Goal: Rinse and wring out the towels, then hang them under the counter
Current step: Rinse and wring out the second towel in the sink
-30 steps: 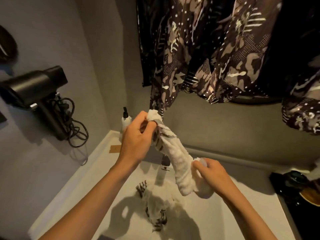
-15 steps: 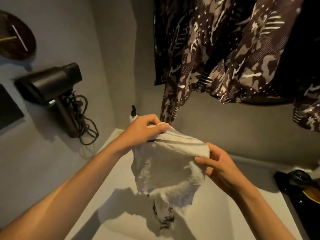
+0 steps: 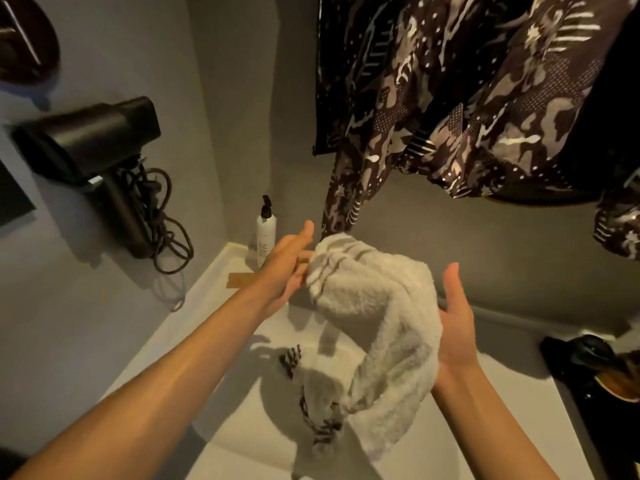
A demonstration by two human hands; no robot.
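A white fluffy towel with faint stripes near its top hangs bunched between my two hands above the white sink. My left hand presses flat against the towel's left side, fingers straight. Against the towel's right side rests my right hand, palm in and fingers straight. A second towel, white with dark striped ends, lies in the sink below.
A black hair dryer with a coiled cord hangs on the left wall. A white pump bottle stands at the counter's back corner. Patterned dark clothing hangs overhead. Dark objects sit on the counter at right.
The towel was twisted tight between my fists, then spread out by its top edge. Now it is bunched and pressed between my flat palms.
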